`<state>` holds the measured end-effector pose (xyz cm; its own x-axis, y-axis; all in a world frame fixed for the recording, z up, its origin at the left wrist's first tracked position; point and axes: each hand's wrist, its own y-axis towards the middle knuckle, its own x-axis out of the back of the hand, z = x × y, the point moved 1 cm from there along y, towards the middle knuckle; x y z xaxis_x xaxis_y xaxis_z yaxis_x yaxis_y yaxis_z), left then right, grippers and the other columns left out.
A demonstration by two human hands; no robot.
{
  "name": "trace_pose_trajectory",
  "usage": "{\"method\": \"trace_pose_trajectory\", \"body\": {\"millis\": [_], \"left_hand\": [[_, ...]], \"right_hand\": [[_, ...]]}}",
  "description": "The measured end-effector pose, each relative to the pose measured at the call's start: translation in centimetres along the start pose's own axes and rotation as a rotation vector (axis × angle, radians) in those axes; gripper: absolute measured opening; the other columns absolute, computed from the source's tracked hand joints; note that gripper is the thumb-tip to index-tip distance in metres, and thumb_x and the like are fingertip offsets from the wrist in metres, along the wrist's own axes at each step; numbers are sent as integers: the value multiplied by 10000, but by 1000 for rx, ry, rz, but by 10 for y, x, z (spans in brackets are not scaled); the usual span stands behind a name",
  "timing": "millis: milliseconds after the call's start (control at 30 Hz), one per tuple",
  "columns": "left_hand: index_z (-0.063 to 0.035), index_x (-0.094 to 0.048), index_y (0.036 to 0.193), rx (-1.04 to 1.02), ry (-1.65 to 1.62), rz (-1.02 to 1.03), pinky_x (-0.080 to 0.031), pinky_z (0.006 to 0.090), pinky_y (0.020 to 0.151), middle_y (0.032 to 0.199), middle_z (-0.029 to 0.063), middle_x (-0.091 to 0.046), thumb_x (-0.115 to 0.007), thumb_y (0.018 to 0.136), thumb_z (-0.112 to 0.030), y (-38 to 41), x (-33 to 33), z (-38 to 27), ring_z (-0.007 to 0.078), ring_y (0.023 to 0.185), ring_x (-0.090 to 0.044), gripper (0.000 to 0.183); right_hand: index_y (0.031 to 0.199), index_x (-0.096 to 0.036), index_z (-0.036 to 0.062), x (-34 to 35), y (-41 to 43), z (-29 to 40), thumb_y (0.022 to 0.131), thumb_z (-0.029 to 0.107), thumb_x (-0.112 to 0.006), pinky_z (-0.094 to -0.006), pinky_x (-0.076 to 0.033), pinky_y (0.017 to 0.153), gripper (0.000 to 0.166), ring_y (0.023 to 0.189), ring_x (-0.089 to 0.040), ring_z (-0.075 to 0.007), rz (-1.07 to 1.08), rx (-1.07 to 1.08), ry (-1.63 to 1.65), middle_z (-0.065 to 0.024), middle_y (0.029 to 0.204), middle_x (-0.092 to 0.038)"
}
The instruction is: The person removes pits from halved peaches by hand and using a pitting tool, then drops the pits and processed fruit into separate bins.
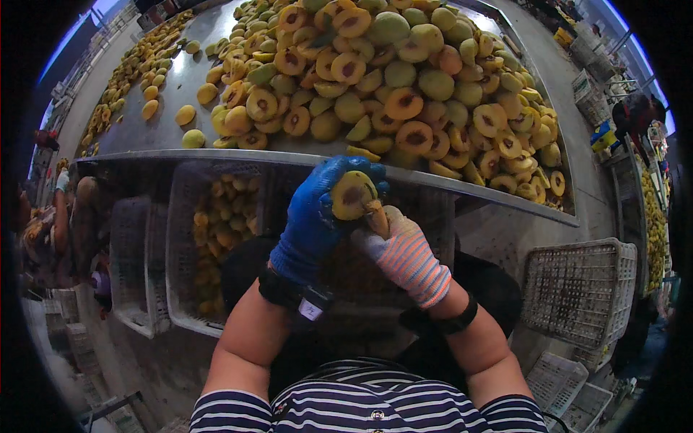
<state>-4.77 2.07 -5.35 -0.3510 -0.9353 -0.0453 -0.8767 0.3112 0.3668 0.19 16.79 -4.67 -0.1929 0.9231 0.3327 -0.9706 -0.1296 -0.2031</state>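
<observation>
My left hand (pixel 313 214), in a blue rubber-coated glove, grips a halved yellow peach (pixel 347 196) with its cut face turned up. A brownish centre shows in the cut flesh. In a striped knit glove, my right hand (pixel 409 251) holds a small tool by its wooden handle (pixel 378 221). The tool's upper end meets the peach's lower right edge; its working tip cannot be made out. Both hands are just in front of the rim of a metal table (pixel 243 156). A large heap of peach halves (pixel 403 103) lies on that table beyond them.
Below the table, at left, a plastic crate (pixel 178 270) holds peaches, beside another crate (pixel 130 260). A slatted crate (pixel 579 292) stands on the floor at right. Another person (pixel 639 116) is at a fruit-covered table far right; a person's arm (pixel 61 211) shows far left.
</observation>
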Motion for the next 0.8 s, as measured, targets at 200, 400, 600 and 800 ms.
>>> {"method": "trace_pose_trajectory", "body": {"millis": [200, 400, 600, 800], "left_hand": [[1, -583, 1183, 27, 202, -25, -527, 328, 827, 1016, 142, -664, -647, 810, -13, 5, -2, 1, 222, 907, -667, 379], [17, -610, 1180, 314, -230, -186, -516, 288, 767, 929, 95, -662, -481, 987, -159, 7, -14, -5, 166, 819, -635, 292], [19, -666, 1104, 350, -144, -218, -514, 285, 738, 850, 78, -677, -527, 980, -194, 15, -26, -17, 150, 755, -631, 283], [28, -684, 945, 505, -263, 12, -528, 317, 685, 793, 105, -678, -497, 995, -252, 20, -21, -26, 192, 713, -650, 341]], "right_hand": [[1123, -590, -5, -2, 7, -12, 854, 299, -692, -406, -507, 827, 418, 982, -636, -410, 36, -59, -141, -234, 1005, -672], [1113, -606, 11, -6, 3, -18, 834, 200, -688, -373, -514, 810, 347, 906, -663, -322, 104, -39, -71, -178, 983, -685], [1106, -634, 19, -7, -1, -23, 819, 218, -684, -340, -509, 797, 353, 864, -652, -232, 277, -4, 312, -109, 948, -691], [1094, -651, 44, 7, -9, -16, 808, 232, -712, -296, -491, 744, 348, 822, -608, -133, 554, -208, 564, -28, 931, -669]]}}
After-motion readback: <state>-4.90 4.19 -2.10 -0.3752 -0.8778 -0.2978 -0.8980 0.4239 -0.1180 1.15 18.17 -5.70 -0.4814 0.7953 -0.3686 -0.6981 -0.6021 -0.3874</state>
